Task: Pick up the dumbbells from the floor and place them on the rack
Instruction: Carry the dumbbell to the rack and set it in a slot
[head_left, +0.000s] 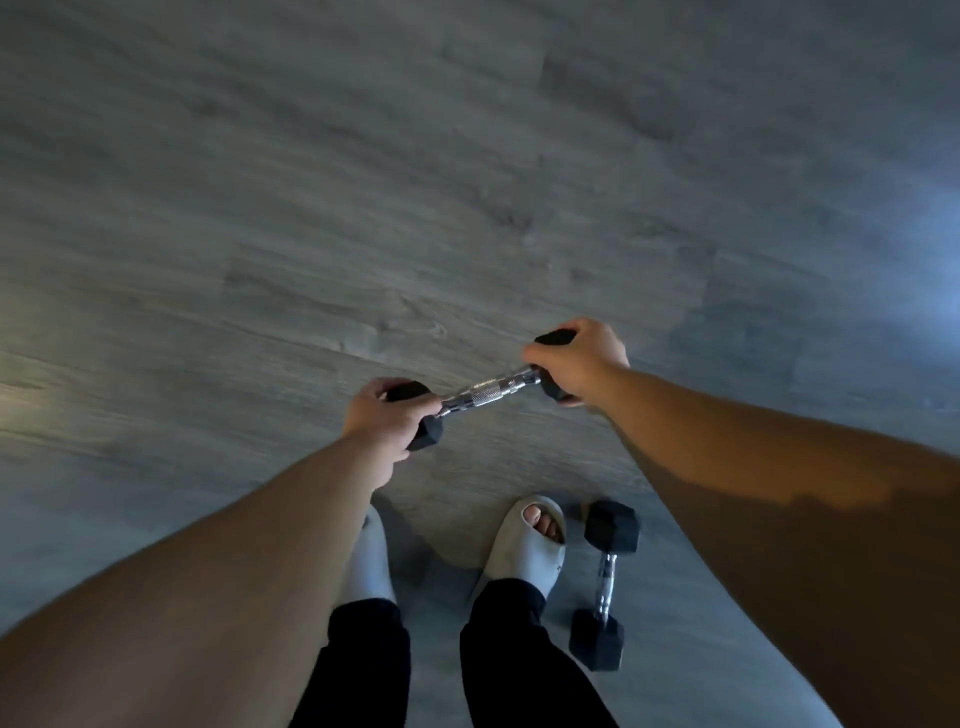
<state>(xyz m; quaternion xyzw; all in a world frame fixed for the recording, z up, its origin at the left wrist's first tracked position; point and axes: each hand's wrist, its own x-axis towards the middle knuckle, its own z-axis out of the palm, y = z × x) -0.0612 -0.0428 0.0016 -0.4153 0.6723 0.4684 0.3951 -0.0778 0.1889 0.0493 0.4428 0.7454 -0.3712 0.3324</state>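
Grey floor (467, 182); both hands grip dumbbell (485, 391); second dumbbell (605, 584) beside slipper (524, 545).

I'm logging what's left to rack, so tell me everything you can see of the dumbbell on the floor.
The floor dumbbell has two black hexagonal heads, rubber by the look, joined by a shiny, knurled metal handle. It lies flat on the grey wood-look floor, beside the right slipper, its length running roughly along the foot. No hand touches it; both hands are on the other dumbbell.
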